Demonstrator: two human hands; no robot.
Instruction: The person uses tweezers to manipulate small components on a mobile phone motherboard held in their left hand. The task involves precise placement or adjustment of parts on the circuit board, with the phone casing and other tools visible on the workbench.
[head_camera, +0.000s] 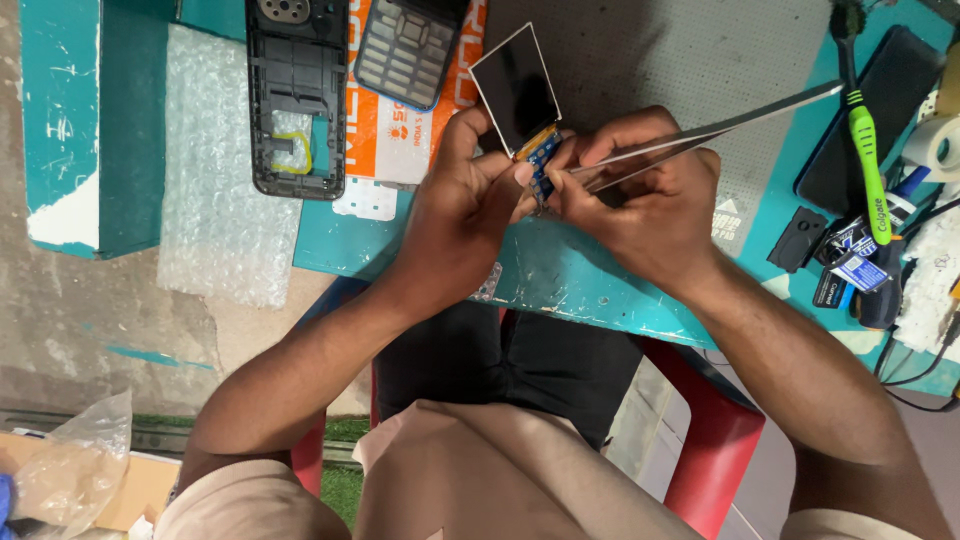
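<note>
My left hand (462, 215) pinches a small phone display (516, 90), a dark glossy rectangle with a white edge, by its blue and yellow flex connector (541, 155). My right hand (645, 200) grips long metal tweezers (720, 125), whose tips meet the connector between my two thumbs. Both hands hover over the near edge of the teal table (560, 280). The screen tilts up and away from me.
A black phone back housing (297, 95) and a keypad panel (410, 50) lie at the far left on an orange sheet. Bubble wrap (215, 170) hangs off the table. A green toothbrush (865, 160), tape roll (935, 140) and small parts crowd the right. A red chair (715, 440) is below.
</note>
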